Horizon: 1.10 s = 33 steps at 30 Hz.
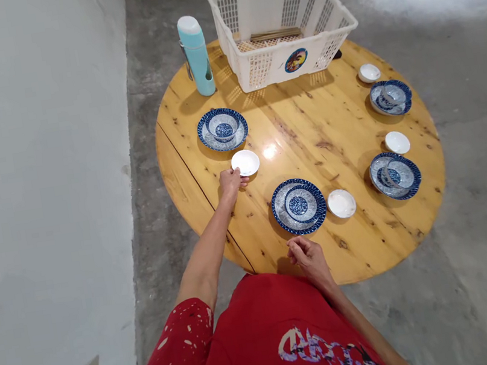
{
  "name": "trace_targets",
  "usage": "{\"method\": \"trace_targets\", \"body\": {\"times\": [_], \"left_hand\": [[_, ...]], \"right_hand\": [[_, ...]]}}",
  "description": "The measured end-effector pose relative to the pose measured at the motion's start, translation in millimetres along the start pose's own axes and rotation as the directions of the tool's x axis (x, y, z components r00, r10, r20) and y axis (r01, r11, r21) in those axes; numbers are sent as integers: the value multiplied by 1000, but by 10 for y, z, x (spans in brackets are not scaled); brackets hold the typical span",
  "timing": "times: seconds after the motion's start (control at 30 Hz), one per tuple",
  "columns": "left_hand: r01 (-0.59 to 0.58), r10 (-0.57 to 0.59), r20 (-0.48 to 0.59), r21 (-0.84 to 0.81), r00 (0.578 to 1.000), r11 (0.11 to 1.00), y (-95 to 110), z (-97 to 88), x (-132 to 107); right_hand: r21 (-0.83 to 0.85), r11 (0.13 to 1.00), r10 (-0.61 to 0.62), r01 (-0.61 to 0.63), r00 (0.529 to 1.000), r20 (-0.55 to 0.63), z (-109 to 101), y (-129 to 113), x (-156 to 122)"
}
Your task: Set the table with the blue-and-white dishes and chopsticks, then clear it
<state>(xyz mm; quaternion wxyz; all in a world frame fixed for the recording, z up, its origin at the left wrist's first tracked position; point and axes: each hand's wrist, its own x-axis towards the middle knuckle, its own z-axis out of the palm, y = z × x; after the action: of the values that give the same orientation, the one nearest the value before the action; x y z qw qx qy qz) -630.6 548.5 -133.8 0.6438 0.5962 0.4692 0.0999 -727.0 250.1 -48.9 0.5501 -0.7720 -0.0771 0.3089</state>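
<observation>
My left hand (231, 183) reaches over the left part of the table, its fingers gripping the near rim of a small white bowl (246, 161). Just beyond that bowl, a blue-patterned bowl (223, 128) sits on a blue-rimmed plate (206, 139). By the table's near edge, my right hand (310, 259) has its fingers curled in with nothing visible in them. It is closest to another blue-rimmed plate (280, 216), which bears a patterned bowl (300, 204). A second small white bowl (341, 203) stands to the right of this plate.
A white plastic basket (267, 66) with thin sticks (275, 34) inside stands at the far side of the round wooden table (309, 130). Left of it is a light-blue bottle (198, 61). Two more plate-and-bowl sets (391, 97) with small white bowls (397, 142) line the right side.
</observation>
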Motion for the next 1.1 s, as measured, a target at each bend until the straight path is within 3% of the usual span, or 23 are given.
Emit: {"method": "trace_targets", "body": {"times": [1.1], "left_hand": [[-28,27,71,4,997,1000,17,-21,-150]], "right_hand": [[-12,1000,5,-6,999,-37,-23,88,-62]]}}
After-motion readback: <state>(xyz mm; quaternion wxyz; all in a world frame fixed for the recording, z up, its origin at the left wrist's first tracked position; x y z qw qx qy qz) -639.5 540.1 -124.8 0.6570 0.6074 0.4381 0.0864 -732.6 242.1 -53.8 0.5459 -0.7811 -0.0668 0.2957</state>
